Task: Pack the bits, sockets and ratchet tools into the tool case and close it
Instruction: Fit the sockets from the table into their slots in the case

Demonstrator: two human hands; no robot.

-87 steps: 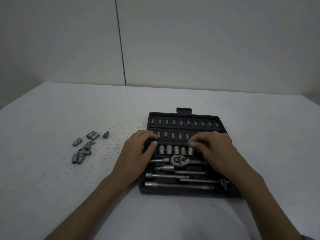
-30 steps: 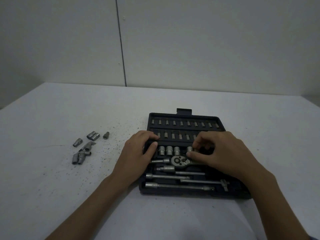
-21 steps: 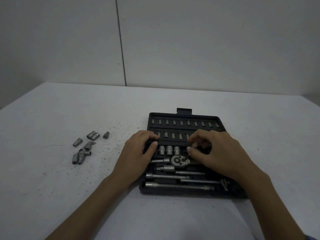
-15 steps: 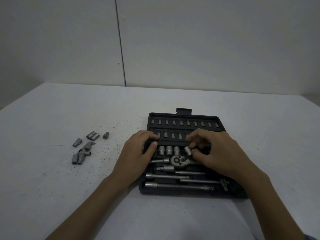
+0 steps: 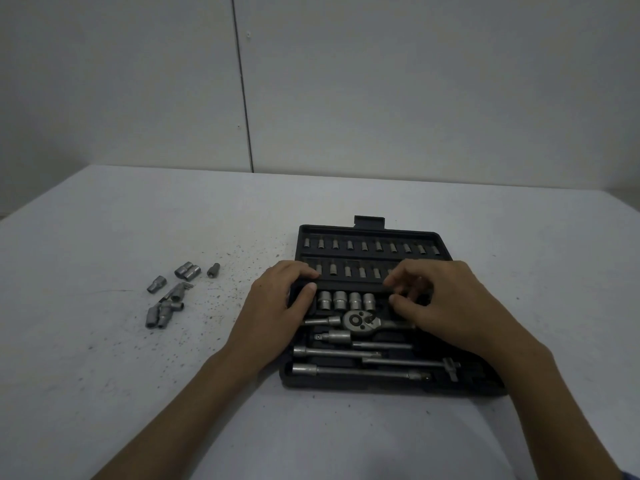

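Left hand rests flat, steadying the open tool case. Right hand, fingers curled, contents unclear, seats sockets beside the ratchet; loose sockets left of the case likely come next.

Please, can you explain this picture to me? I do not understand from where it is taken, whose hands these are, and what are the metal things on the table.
The camera sits on a person's head, looking down at their own bare hands. No robot is here. On the white table lies an open black tool case with rows of bits, four sockets, a ratchet and long extension bars. The left hand rests on the case's left edge. The right hand is over the socket row; whether its fingers hold anything cannot be seen. Left of the case, loose sockets lie unpacked.
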